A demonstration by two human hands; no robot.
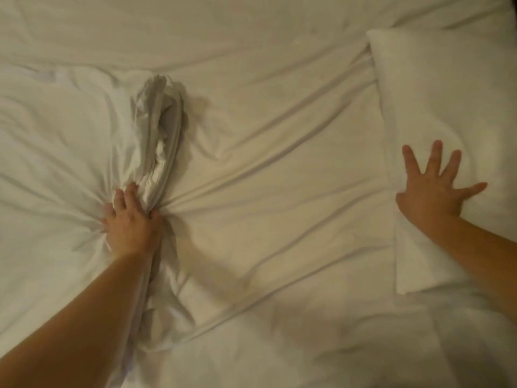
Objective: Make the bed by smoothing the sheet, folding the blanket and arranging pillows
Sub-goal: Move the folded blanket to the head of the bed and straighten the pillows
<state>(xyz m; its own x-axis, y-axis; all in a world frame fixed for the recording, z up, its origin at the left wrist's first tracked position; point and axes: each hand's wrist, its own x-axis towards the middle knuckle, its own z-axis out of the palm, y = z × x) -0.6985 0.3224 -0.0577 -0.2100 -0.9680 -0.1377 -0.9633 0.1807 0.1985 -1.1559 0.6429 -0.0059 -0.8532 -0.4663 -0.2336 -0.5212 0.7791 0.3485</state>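
Observation:
A white sheet (279, 169) covers the bed and lies in long diagonal wrinkles. My left hand (131, 219) grips a bunched ridge of white fabric (159, 130) that stands up left of the middle, with creases radiating from the grip. To its left lies a puffy white blanket or pillow (56, 135); which one I cannot tell. A white pillow (447, 107) lies at the right. My right hand (436, 189) rests flat on the pillow's near left part, fingers spread wide.
White bedding fills the whole view; no bed edge, wall or floor shows. A dark corner (512, 4) sits at the top right. My two bare forearms reach in from the bottom left and the right.

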